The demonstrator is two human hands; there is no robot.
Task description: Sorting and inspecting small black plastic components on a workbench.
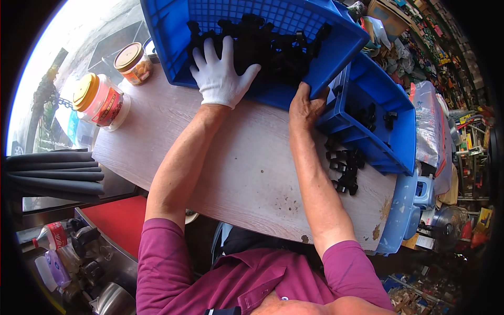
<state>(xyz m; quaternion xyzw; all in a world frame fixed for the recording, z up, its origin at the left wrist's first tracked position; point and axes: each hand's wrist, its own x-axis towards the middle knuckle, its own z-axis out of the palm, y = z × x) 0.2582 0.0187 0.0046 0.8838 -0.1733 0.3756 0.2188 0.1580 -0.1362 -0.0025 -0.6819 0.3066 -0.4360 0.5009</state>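
White-gloved left hand (219, 76), fingers spread, irregular black plastic-looking parts (281, 55) beyond them; bare right hand (306, 109), clamped on lattice-walled blue plastic crate (342, 43), should brace it.

Far off, the big blue plastic box (336, 50) has a criss-cross pattern of little squares on its wall, and the small plastic pieces (281, 55) in it are black. The left hand (220, 81) wears a plain white knit glove (218, 73). The smaller plastic box (403, 116) on the right is blue too. The pale grey wood-look table (252, 157) has brown spots. Near, the collared cloth shirt (247, 278) is pinky purple.
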